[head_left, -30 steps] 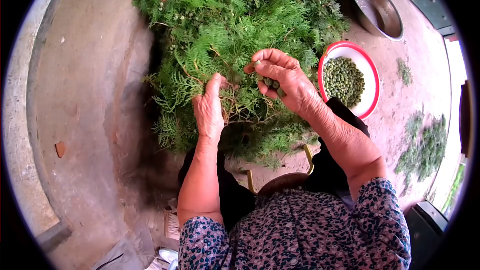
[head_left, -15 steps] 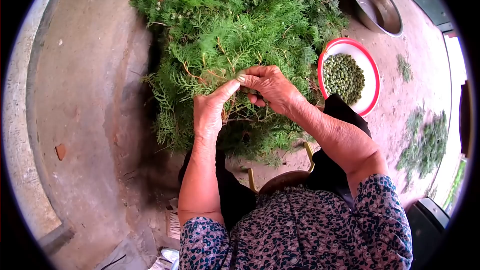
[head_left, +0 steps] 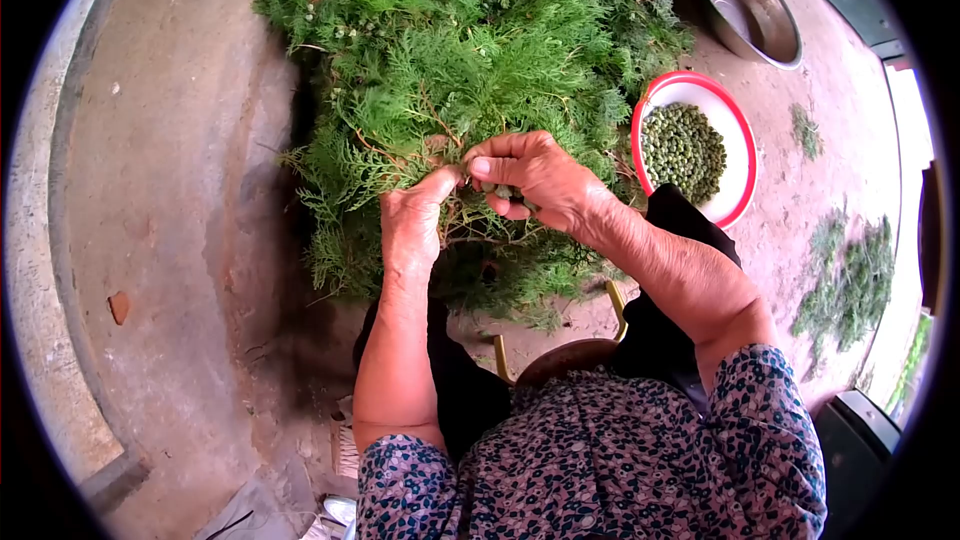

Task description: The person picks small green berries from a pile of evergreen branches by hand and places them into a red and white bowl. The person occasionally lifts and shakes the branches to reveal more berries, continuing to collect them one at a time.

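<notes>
A big heap of green branches [head_left: 480,50] with flat, feathery leaves lies in front of me. At its near part, my left hand [head_left: 412,220] is closed on a leafy branch [head_left: 378,148] with a brown stem. My right hand [head_left: 535,178] is close beside it, thumb and forefinger pinched near the left thumb. Small green cones show under its curled fingers. To the right, a white basin with a red rim [head_left: 745,170] holds a pile of small green cones [head_left: 685,152].
An empty metal bowl [head_left: 745,5] stands at the upper right. Loose green sprigs [head_left: 850,275] lie on the floor at the right. A reddish fragment [head_left: 119,307] is on the concrete at the left. My knees flank a stool's yellowish legs.
The thumbs have moved slightly apart, and my right hand has tilted a little, showing more of the cones under its fingers. The whole view has shifted slightly.
</notes>
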A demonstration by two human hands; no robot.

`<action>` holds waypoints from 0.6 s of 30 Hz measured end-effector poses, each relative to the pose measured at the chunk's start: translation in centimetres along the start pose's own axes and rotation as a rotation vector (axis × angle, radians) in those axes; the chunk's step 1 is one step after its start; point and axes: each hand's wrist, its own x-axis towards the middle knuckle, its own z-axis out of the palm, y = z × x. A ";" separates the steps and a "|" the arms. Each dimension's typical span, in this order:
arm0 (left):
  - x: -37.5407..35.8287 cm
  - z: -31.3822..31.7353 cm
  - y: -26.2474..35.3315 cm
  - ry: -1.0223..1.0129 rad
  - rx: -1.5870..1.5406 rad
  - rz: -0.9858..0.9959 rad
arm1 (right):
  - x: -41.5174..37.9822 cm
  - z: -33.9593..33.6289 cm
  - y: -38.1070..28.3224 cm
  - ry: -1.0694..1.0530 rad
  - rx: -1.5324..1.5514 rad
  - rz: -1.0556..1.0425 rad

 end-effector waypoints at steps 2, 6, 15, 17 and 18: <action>0.2 -0.1 -0.2 0.011 -0.037 0.052 | -0.5 -0.9 -0.7 -0.166 0.123 0.001; 0.5 -0.3 -0.2 0.103 0.050 0.063 | -2.1 -4.8 -3.4 0.039 -0.139 -0.155; 0.5 -0.1 0.7 0.265 0.117 0.056 | -6.3 -23.5 -4.9 0.760 -0.615 -0.366; 0.5 -0.2 0.6 0.271 0.142 0.085 | -7.4 -24.9 -4.6 0.902 -0.555 -0.293; 0.6 -0.4 0.5 0.261 0.157 0.084 | -7.6 -26.8 -4.3 0.907 -0.552 -0.292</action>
